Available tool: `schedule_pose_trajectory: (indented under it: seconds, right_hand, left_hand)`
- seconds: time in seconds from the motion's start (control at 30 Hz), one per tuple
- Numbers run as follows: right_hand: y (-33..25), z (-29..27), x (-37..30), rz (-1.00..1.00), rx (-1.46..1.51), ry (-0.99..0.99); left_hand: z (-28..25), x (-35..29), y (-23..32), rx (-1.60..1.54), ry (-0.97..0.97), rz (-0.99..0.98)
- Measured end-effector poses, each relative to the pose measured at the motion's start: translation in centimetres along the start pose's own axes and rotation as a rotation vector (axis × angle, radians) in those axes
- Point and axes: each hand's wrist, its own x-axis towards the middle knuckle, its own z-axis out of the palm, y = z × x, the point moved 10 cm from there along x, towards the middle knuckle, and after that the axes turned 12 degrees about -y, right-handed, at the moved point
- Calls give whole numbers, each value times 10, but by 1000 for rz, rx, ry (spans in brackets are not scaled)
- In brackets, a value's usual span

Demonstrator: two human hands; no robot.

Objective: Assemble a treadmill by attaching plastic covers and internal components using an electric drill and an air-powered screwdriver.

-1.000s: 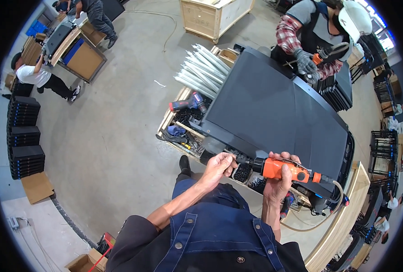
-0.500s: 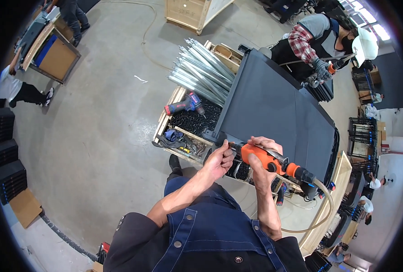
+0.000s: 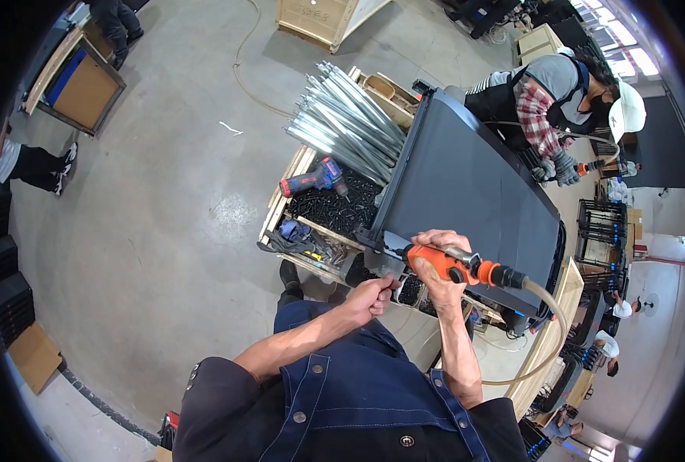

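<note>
My right hand [image 3: 441,269] is wrapped around an orange air screwdriver [image 3: 437,261], whose pale hose [image 3: 561,331] curves away to the right. The tool's tip points left at the near-left corner of a large dark grey panel [image 3: 477,185]; whether it touches a screw there is too small to tell. Just below that corner is my left hand [image 3: 371,300], its fingers curled together. Anything inside that pinch is hidden. A greyish, see-through-looking plate [image 3: 383,264] shows between the left hand and the corner.
Left of the panel, a wooden crate [image 3: 275,209] holds black screws [image 3: 341,209], a cordless drill [image 3: 312,179], hand tools [image 3: 323,250] and a bundle of metal rods [image 3: 346,119]. Across the panel, a gloved co-worker [image 3: 547,115] bends over with another orange tool [image 3: 589,167]. A wooden box [image 3: 323,19] stands farther off.
My left hand has come away from the screwdriver's tip, moving down toward me. The screwdriver has shifted slightly left. The co-worker's gloved hands have moved lower and right.
</note>
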Motion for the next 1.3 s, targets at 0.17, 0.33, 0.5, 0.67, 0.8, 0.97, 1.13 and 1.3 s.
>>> schedule_pose_trajectory:
  seconds: [0.17,0.33,0.5,0.67,0.8,0.97,1.13,1.3]
  right_hand:
    - [4,3,4,-36,4,-49]
    - [16,9,-1,27,7,-60]
    - [-8,-2,-3,109,-34,-31]
    - [-42,-59,-73,48,-60,284]
    - [-35,-121,-183,177,-67,629]
    - [-30,-208,-380,307,15,1314]
    - [-23,-294,-536,254,79,1654]
    - [4,-439,-652,387,-227,1703]
  left_hand:
    - [-6,-6,7,10,12,58]
    - [-14,-18,2,96,41,66]
    - [-19,-30,10,382,117,116]
    - [-58,-28,-12,463,268,-3]
    - [-60,8,-48,524,267,-127]
    - [-49,89,-129,475,250,-412]
    - [-108,183,-191,582,366,-510]
    - [-189,274,-237,549,548,-410]
